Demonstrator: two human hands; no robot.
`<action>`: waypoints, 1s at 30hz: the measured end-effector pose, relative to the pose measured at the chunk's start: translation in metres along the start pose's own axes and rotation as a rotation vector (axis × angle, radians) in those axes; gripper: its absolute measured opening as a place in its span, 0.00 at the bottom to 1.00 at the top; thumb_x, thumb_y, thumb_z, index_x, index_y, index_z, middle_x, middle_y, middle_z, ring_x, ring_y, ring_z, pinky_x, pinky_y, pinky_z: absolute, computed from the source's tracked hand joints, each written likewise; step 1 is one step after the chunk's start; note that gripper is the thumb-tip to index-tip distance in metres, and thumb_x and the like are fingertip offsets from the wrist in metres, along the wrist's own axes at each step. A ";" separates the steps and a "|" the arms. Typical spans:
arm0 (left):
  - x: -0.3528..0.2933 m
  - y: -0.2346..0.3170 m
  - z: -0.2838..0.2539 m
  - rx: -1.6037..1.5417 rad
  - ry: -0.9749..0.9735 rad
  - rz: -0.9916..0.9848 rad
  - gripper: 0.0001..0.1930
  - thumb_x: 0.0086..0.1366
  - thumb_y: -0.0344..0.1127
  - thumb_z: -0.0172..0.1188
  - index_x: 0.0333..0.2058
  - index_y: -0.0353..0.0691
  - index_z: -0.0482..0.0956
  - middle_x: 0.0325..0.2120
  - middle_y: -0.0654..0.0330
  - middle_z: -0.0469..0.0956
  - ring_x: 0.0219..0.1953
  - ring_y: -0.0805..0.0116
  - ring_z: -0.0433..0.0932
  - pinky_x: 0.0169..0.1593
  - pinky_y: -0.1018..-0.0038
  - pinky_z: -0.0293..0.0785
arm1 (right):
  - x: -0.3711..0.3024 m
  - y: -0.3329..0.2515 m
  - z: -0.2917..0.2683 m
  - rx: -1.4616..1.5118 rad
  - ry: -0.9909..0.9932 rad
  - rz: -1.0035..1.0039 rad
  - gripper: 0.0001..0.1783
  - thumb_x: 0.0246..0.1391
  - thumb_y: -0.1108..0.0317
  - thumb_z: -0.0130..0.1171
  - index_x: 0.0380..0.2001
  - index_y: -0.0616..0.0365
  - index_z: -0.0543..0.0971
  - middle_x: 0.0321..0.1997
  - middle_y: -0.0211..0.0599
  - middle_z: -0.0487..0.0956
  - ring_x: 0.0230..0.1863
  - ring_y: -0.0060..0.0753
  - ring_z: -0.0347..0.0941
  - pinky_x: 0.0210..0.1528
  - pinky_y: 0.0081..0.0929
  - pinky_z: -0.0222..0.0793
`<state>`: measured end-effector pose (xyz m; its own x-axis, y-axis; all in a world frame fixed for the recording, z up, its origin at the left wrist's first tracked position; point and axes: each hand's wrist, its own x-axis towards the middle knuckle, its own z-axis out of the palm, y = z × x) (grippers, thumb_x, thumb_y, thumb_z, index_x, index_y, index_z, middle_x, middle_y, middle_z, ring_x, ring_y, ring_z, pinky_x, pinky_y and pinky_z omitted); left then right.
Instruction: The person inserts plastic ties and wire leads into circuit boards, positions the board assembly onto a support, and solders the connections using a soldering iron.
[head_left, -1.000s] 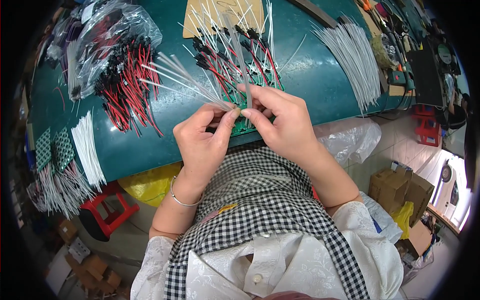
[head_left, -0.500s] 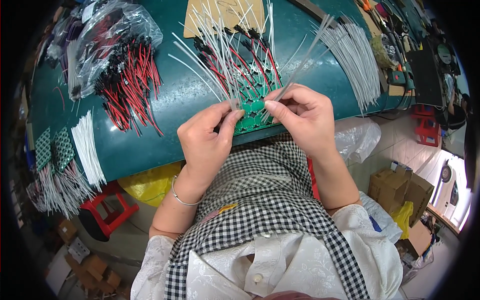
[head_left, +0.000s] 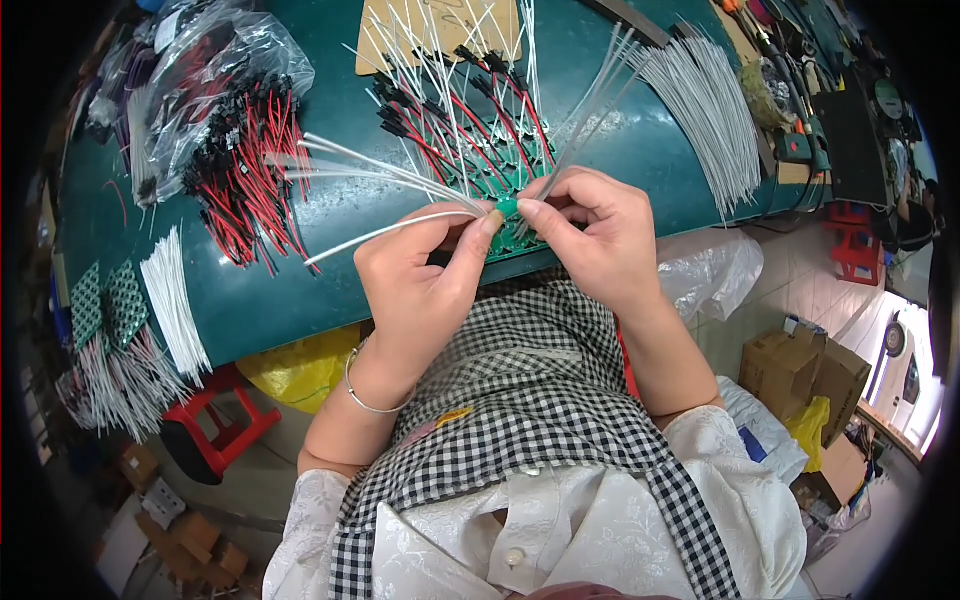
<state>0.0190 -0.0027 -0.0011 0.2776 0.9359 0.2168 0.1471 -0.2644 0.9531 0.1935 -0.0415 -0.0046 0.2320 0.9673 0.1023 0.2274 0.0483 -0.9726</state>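
My left hand (head_left: 420,265) pinches several white wires (head_left: 385,180) between thumb and forefinger, and they fan out to the left. Thumb and fingers of my right hand (head_left: 605,235) are closed on a bundle of thin grey wires (head_left: 590,100) that points up and to the right. Both sets of fingertips meet over a panel of green circuit boards (head_left: 500,247) at the table's near edge. Red-and-black leads (head_left: 520,118) with black connectors and upright white wires rise from the panel's far part. My fingers hide the wire ends.
A pile of red-and-black leads (head_left: 255,165) lies at the left beside a clear plastic bag (head_left: 235,60). White wires (head_left: 175,300) and wired green boards (head_left: 127,293) lie at the near left. Grey wires (head_left: 700,120) lie to the right. A cardboard piece (head_left: 440,35) is at the back.
The white wires at my left hand have swung from pointing upward to spreading leftward. Both hands have drawn closer together, their fingertips now nearly touching.
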 end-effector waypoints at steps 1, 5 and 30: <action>0.000 -0.001 0.001 0.016 -0.003 -0.006 0.04 0.58 0.22 0.68 0.32 0.28 0.84 0.28 0.53 0.84 0.25 0.73 0.82 0.31 0.79 0.77 | 0.000 0.000 0.001 -0.001 0.002 0.002 0.05 0.52 0.76 0.66 0.31 0.68 0.82 0.31 0.39 0.83 0.25 0.19 0.78 0.27 0.18 0.73; 0.001 -0.001 0.005 0.026 0.008 -0.005 0.04 0.58 0.22 0.68 0.32 0.28 0.84 0.27 0.53 0.84 0.24 0.74 0.82 0.29 0.79 0.77 | 0.001 0.000 0.001 -0.008 0.010 -0.036 0.06 0.52 0.76 0.66 0.31 0.69 0.82 0.31 0.39 0.82 0.25 0.20 0.78 0.27 0.18 0.73; -0.001 -0.005 0.007 0.101 0.006 0.030 0.04 0.58 0.22 0.67 0.34 0.29 0.84 0.27 0.53 0.84 0.24 0.73 0.82 0.30 0.78 0.77 | -0.007 -0.003 -0.009 0.282 -0.018 0.144 0.06 0.57 0.76 0.63 0.34 0.71 0.81 0.36 0.33 0.80 0.33 0.19 0.76 0.32 0.17 0.75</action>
<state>0.0247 -0.0036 -0.0072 0.2776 0.9286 0.2461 0.2338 -0.3138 0.9203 0.2002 -0.0504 0.0000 0.2256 0.9733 -0.0419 -0.0781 -0.0248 -0.9966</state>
